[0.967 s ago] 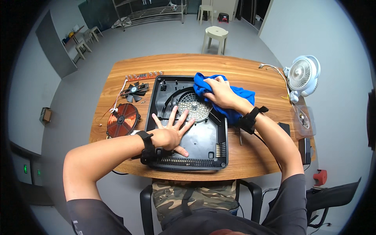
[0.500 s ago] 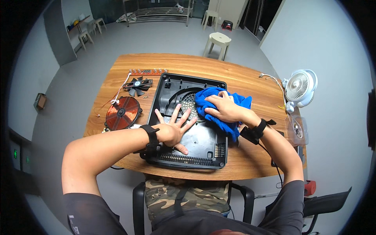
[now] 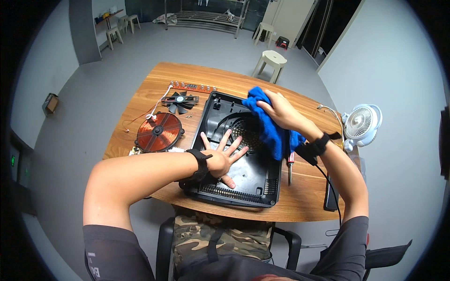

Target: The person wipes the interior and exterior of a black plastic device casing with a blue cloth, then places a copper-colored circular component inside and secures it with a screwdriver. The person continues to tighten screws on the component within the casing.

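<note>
A black plastic housing (image 3: pixel 251 174), open side up with a round vent grille, lies on the wooden table before me. My left hand (image 3: pixel 223 160) rests on its inner face with the fingers spread. In my right hand (image 3: pixel 284 112) is a bunched blue cloth (image 3: pixel 268 132), gripped at its upper part above the housing's far right edge. The cloth's lower folds hang along that right edge and cover part of it. Close by on the right, a red-handled tool with a metal shaft (image 3: pixel 290 169) lies partly under the cloth.
Left of the housing are a copper coil disc (image 3: pixel 159 133), a black cooling fan (image 3: pixel 180 100) and a narrow orange circuit board (image 3: pixel 193 87). A white desk fan (image 3: pixel 361 122) stands at the right edge, with a flat black device (image 3: pixel 331 197) nearer me. Beyond the table is a stool (image 3: pixel 271 59).
My right hand has lifted and moved away from me with the cloth, uncovering more of the grille and the red-handled tool. My left hand stays spread on the housing. The view has shifted slightly.
</note>
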`<action>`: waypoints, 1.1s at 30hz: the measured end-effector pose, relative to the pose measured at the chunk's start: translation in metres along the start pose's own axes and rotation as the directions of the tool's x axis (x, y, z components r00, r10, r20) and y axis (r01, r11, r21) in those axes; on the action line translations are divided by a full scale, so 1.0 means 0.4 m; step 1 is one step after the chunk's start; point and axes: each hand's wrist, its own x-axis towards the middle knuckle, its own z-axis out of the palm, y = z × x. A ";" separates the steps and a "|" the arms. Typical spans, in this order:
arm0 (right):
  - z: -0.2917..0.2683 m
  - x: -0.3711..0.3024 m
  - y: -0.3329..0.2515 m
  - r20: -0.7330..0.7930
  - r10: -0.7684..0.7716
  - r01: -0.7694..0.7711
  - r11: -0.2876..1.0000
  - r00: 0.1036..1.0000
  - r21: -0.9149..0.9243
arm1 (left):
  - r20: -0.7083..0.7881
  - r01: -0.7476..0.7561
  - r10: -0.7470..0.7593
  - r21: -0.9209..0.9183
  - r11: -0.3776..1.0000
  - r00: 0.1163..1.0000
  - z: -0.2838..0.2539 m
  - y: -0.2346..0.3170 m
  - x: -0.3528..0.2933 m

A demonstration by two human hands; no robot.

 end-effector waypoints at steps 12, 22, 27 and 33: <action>0.197 0.072 0.085 0.284 -0.120 0.175 0.969 0.951 -0.175 | -0.051 -0.042 0.041 -0.004 0.999 0.998 0.029 -0.010 0.011; 0.192 0.097 0.094 0.206 -0.160 0.178 0.981 0.965 -0.073 | -0.097 -0.073 0.068 -0.054 0.996 0.993 0.020 -0.015 0.008; 0.144 0.125 0.031 0.330 -0.105 0.210 0.929 0.938 -0.303 | -0.081 -0.076 0.071 -0.068 0.995 0.994 0.016 -0.016 0.006; 0.090 0.187 0.001 0.119 -0.299 0.309 0.948 0.947 -0.080 | -0.069 -0.061 0.056 -0.064 0.996 0.996 0.019 -0.007 0.010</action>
